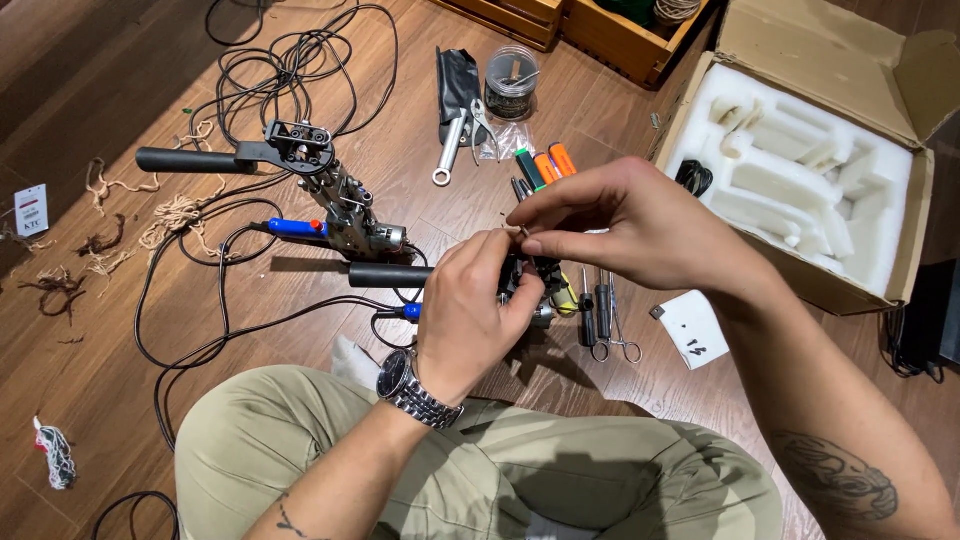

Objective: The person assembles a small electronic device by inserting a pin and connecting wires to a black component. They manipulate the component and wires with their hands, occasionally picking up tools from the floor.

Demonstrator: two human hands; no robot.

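Seemingly small part (522, 231) pinched between hands (540, 270)

Glossy wood floor (120, 80), white foam (800, 170)

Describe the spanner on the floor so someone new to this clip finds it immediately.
Start at the open cardboard box with white foam on the right, then look left past the orange and green markers. The spanner lies there beside a black pouch, below a clear round tub. It alone is bare silver metal with a ring end.

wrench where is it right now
In the head view the wrench lies on the wood floor, upper middle, beside the black pouch and just below the clear jar.
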